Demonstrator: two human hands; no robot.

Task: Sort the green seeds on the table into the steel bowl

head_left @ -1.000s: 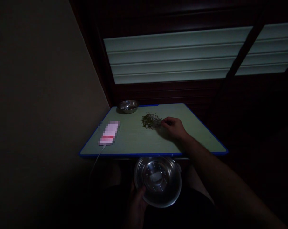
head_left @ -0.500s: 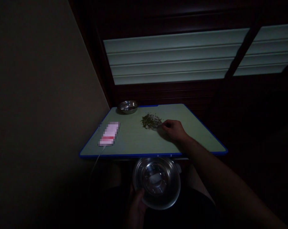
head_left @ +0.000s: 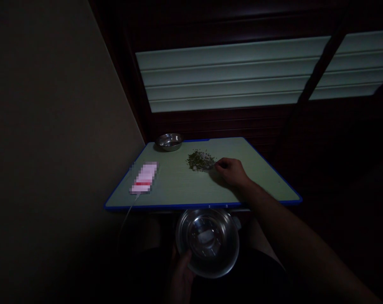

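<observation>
My left hand point(head_left: 182, 270) grips the rim of a steel bowl point(head_left: 225, 257) below the table's front edge, thumb over the near left side. The bowl is tilted towards me, and bright reflections show inside it. On the table, a loose heap of small green beans or grains point(head_left: 196, 160) lies spread, with whitish patches among them. My right hand point(head_left: 231, 169) is at the heap's right edge, its fingers pinched together. A small greyish, shiny thing point(head_left: 209, 168) extends from the fingertips into the heap; the dim light hides its exact kind.
The pale green table point(head_left: 175, 190) has a blue rim. A smaller steel bowl point(head_left: 169, 142) stands at its back left corner. Near the left edge lies a lit phone point(head_left: 144, 177) with a white cable point(head_left: 128, 215) hanging over the front. A wall rises left; slatted panels point(head_left: 226, 76) stand behind.
The view has shifted very slightly. Both hands, the bowl and the heap look otherwise the same.
</observation>
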